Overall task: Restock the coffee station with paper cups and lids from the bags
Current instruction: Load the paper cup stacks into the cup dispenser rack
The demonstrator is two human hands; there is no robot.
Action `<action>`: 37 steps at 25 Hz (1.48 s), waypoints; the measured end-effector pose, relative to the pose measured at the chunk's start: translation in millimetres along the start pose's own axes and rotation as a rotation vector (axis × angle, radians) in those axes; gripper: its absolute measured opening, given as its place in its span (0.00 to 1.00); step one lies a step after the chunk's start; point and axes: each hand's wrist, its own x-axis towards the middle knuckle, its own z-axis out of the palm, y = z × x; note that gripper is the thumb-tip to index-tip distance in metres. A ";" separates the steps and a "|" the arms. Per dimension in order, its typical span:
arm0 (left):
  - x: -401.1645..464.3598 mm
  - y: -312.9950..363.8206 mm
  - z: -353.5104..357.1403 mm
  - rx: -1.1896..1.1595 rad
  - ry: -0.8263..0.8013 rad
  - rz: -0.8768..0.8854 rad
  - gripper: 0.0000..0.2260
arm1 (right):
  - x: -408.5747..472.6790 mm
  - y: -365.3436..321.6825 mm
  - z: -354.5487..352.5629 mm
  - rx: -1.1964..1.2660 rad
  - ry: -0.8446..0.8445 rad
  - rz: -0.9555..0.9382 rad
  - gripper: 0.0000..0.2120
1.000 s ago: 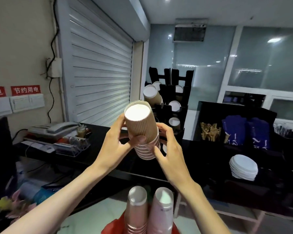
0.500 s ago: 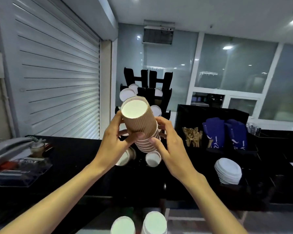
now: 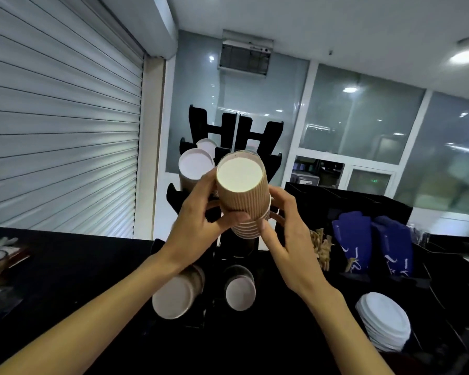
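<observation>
Both hands: I see left hand (image 3: 198,226) and right hand (image 3: 287,239) gripping cups (image 3: 243,196)
Risk: stack splits past fingertips, snagging rack (image 3: 201,125)

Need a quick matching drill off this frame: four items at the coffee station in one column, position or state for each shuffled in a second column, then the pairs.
Items
1. stack of ribbed brown cups
2. white lids
3. blue packets
4. wooden stirrers

States
A. piled at the lower right of the black organiser
B. loose bundle just right of the right hand
C. held bottom toward the camera by both hands, left hand included
D. standing upright in two slots

Pairs: 1-C, 2-A, 3-D, 4-B
</observation>
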 end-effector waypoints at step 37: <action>-22.0 -33.9 17.7 0.236 -0.081 -0.101 0.34 | -18.1 37.9 -6.6 0.150 -0.100 0.169 0.20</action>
